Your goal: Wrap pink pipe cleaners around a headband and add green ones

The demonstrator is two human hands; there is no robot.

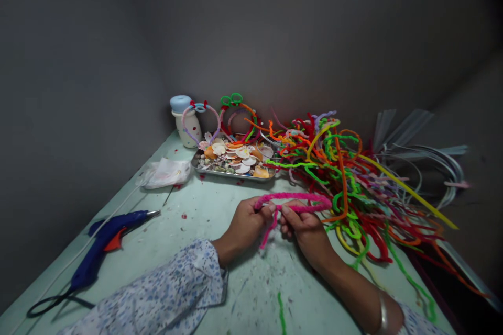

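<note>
A bright pink pipe cleaner (293, 197), bent into a long flat loop, is held between my two hands above the table. My left hand (251, 218) pinches it at the loop's left end. Close beside it, my right hand (304, 225) grips the near side of the loop between thumb and fingers. A short loose end of the same pink strand hangs down between the hands. The loop's far right end reaches the edge of a tangled heap of coloured pipe cleaners (349, 183).
A blue glue gun (98, 241) lies at left near a plastic bag (165, 174). Behind my hands sits a metal tray (231, 174) of shells, with finished headbands (238, 120) and a white jar (186, 128). Clear hoops (440, 167) lie far right; a green piece (281, 314) lies in front.
</note>
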